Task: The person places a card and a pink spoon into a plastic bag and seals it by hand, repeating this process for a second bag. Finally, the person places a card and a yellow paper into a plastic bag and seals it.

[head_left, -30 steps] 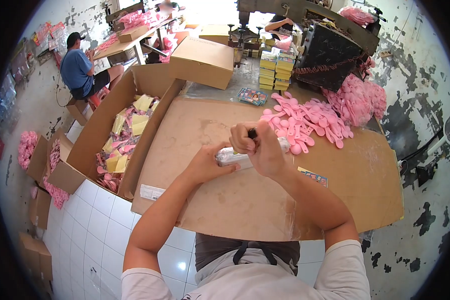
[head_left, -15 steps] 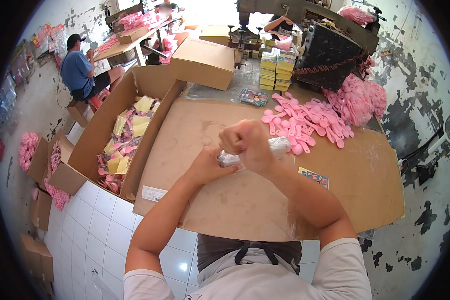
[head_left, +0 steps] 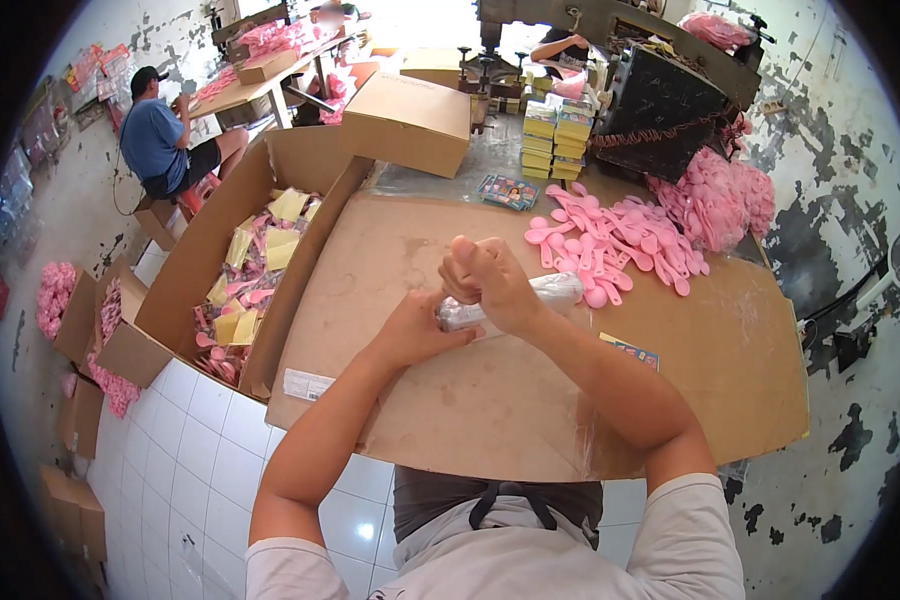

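Observation:
A shiny bundle of clear plastic bags lies slantwise over the cardboard-covered table. My left hand is closed around its left end, the thumb along the near side. My right hand is a fist over the middle of the bundle, thumb sticking up; whatever its curled fingers hold, if anything, is hidden. A loose heap of pink plastic spoons lies just beyond the bundle's right end. Partly behind my right forearm are printed cards.
An open carton of packed spoons and yellow cards stands at left. Behind are a closed carton, small cards, stacked card packs, bagged spoons and a black machine. A person sits at far left.
My right fist has turned slightly, and its thumb now points up. My left hand keeps its place on the plastic bundle.

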{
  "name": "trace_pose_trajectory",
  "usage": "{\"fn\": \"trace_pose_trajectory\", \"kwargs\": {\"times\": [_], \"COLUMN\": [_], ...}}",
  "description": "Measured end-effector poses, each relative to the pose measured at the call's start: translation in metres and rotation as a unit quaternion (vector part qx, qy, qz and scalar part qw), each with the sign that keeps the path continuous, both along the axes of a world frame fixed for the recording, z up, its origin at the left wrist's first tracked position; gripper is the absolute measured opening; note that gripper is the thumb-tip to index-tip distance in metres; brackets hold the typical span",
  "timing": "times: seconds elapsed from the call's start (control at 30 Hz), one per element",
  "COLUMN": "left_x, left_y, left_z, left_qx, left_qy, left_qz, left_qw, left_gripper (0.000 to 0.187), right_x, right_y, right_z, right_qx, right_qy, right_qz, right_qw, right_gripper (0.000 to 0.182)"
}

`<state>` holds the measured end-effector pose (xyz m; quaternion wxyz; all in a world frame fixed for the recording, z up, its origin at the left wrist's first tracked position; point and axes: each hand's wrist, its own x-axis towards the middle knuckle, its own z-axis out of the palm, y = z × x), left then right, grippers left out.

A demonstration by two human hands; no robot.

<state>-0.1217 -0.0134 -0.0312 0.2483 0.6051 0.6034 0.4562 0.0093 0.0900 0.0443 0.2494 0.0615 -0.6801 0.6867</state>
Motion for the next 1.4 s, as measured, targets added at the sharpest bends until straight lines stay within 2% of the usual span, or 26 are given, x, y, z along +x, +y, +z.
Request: {"fn": "trace_pose_trajectory", "kwargs": {"times": [0.03, 0.13, 0.23, 0.4, 0.43, 0.53, 0.63, 0.73, 0.93, 1.13, 1.4], "left_x": [0.0, 0.005, 0.004, 0.001, 0.002, 0.011, 0.009, 0.011, 0.017, 0.018, 0.027], "left_y": [-0.002, -0.006, -0.002, -0.001, -0.001, -0.005, 0.0, -0.009, -0.013, -0.01, -0.01], "left_z": [0.006, 0.017, 0.008, 0.003, 0.002, 0.01, -0.001, 0.018, 0.03, 0.02, 0.024], "left_qx": [-0.041, -0.037, -0.02, -0.017, -0.011, 0.059, 0.197, 0.174, 0.26, 0.319, 0.3], "left_qy": [0.008, 0.02, 0.011, 0.033, 0.037, -0.016, 0.052, 0.157, 0.334, 0.365, 0.403], "left_qz": [0.006, 0.009, 0.012, 0.017, 0.016, 0.024, 0.028, 0.04, 0.046, -0.011, -0.025], "left_qw": [0.999, 0.999, 1.0, 0.999, 0.999, 0.998, 0.979, 0.971, 0.905, 0.874, 0.864], "left_gripper": [0.042, 0.052, 0.057, 0.06, 0.061, 0.061, 0.06, 0.051, 0.032, 0.017, 0.018], "right_x": [0.004, 0.021, 0.042, 0.077, 0.084, 0.099, 0.115, 0.131, 0.149, 0.155, 0.154], "right_y": [0.006, 0.027, 0.046, 0.077, 0.082, 0.096, 0.104, 0.102, 0.101, 0.099, 0.089], "right_z": [0.0, 0.0, 0.004, 0.014, 0.016, 0.021, 0.031, 0.044, 0.055, 0.056, 0.056], "right_qx": [0.009, -0.003, -0.024, -0.024, 0.023, -0.009, -0.015, 0.035, 0.146, 0.141, 0.209], "right_qy": [-0.009, -0.017, -0.025, -0.03, -0.033, -0.024, 0.033, 0.055, 0.072, 0.092, 0.027], "right_qz": [-0.005, -0.012, -0.019, -0.039, -0.072, -0.096, -0.111, -0.144, -0.196, -0.209, -0.202], "right_qw": [1.0, 1.0, 0.999, 0.998, 0.997, 0.995, 0.993, 0.987, 0.967, 0.963, 0.957], "right_gripper": [0.067, 0.064, 0.063, 0.065, 0.064, 0.061, 0.066, 0.064, 0.06, 0.056, 0.053]}}
